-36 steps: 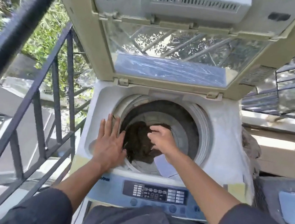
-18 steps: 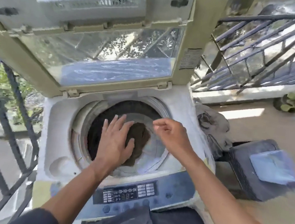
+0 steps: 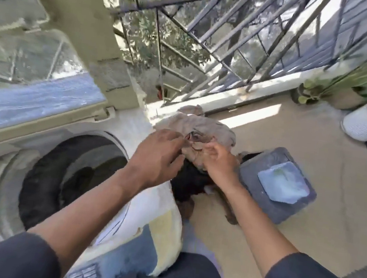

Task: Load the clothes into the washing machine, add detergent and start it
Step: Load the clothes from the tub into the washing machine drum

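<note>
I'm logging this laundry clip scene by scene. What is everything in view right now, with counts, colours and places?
washing machine: one, white, left, lid raised
dark clothes: one clump, inside the drum
beige garment: one, right of the machine, under both hands
dark garments: a pile, count unclear, below the beige one
grey box: one, on the floor, pale blue packet on top
potted plants: at least two, far right
railing: dark metal, behind
left hand: reaching to the beige garment, grip unclear
right hand: gripping the beige garment
</note>
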Demonstrator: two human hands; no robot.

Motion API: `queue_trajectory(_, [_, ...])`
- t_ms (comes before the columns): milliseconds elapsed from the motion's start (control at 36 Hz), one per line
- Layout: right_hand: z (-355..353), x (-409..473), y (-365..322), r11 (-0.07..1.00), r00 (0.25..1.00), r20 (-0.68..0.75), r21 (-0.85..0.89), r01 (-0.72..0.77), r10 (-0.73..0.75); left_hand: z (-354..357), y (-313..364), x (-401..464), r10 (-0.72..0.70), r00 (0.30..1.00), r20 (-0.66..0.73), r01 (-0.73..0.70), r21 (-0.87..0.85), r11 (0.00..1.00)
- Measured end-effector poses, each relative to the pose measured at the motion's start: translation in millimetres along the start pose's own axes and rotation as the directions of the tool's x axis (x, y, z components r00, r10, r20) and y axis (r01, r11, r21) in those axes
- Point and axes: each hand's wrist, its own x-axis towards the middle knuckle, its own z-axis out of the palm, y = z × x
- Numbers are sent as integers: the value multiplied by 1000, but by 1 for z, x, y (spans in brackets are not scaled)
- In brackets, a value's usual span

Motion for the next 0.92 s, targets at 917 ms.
queue_trajectory(917, [135, 119, 118, 778, 741, 671, -449, 439, -31, 99, -28, 116, -525, 683, 508, 452, 271, 850])
